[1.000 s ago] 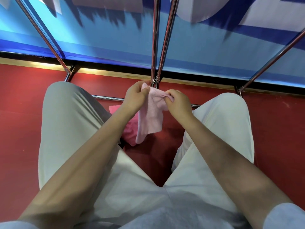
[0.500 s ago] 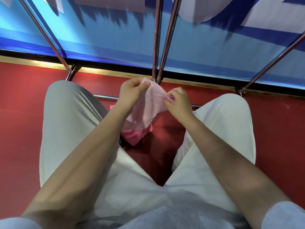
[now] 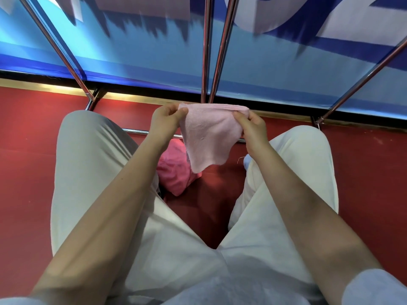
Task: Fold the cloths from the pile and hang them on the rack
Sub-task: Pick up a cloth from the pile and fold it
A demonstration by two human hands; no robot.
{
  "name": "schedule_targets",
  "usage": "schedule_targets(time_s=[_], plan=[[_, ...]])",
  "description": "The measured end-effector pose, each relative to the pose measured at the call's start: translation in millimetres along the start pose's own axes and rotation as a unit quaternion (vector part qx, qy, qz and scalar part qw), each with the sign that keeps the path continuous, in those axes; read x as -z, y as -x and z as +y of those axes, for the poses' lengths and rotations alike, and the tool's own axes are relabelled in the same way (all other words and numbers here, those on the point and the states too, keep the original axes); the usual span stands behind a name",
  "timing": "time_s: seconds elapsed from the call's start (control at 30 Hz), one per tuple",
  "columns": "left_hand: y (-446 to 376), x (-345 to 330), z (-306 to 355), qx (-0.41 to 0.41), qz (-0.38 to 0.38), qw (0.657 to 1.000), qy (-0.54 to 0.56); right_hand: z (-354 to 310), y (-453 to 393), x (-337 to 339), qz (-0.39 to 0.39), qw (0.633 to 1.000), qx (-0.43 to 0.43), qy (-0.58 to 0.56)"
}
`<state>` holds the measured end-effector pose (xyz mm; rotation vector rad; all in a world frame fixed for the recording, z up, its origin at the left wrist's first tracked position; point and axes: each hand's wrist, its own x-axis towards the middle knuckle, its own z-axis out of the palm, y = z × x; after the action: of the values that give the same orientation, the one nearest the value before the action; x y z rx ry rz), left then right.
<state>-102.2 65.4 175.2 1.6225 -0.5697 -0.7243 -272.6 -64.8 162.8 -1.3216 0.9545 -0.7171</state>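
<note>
The pale pink cloth [image 3: 209, 133], pinched at both top corners by the left hand [image 3: 164, 122] and right hand [image 3: 253, 128], spans left-right just near of the rack rails [image 3: 214, 49].

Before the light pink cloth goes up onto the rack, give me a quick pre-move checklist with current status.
1. Left hand pinches the light pink cloth at its top left corner: ok.
2. Right hand pinches the top right corner: ok.
3. Top edge stretched straight between the hands: ok.
4. Cloth folded evenly: cannot tell; the lower edge hangs slanted to a point.
5. Rack bars right above the cloth carry nothing where they show: ok.
6. Darker pink cloth lies on the red floor, apart from the held one: ok.
</note>
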Motion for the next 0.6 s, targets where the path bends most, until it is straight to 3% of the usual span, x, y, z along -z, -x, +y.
schedule_targets(time_s=[0.37,0.6], plan=[[-4.9,-10.6,6.6,-0.021,0.037,0.999,0.024,-6.7,6.5,-0.3,0.060,0.990,0.087,0.093],[-11.5,-25.9,2.1,0.050,0.070,0.996,0.002,2.9,2.4,-8.4,0.080,0.989,0.043,0.113]])
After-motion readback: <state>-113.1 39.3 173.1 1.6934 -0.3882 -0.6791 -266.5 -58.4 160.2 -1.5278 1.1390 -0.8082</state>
